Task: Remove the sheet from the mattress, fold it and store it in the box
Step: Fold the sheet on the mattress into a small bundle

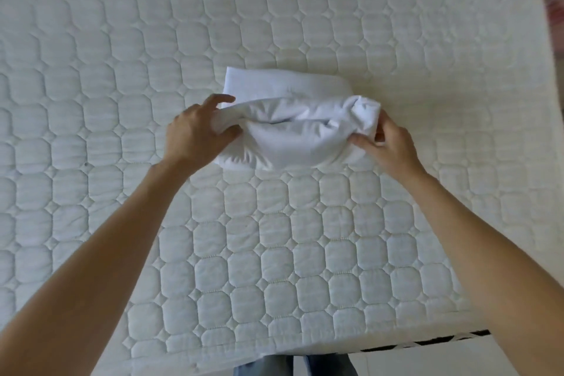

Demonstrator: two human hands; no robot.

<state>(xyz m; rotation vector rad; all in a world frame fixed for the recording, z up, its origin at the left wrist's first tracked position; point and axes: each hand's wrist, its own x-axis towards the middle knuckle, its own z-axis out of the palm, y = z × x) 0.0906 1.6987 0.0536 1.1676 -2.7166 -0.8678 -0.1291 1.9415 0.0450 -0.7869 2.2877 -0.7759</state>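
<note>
The white sheet [293, 128] lies as a small folded bundle in the middle of the bare quilted mattress [274, 253]. Its near half bulges and is rumpled, while its far edge lies flat. My left hand [195, 134] grips the bundle's left end, thumb underneath and fingers over the top. My right hand [387, 143] pinches the bunched cloth at the right end. The box is out of view.
The mattress's near edge [335, 348] runs along the bottom, with dark slats showing under it at the lower right. My legs in blue trousers [293, 366] stand against that edge. A blurred strip of room [554, 9] lies beyond the right side.
</note>
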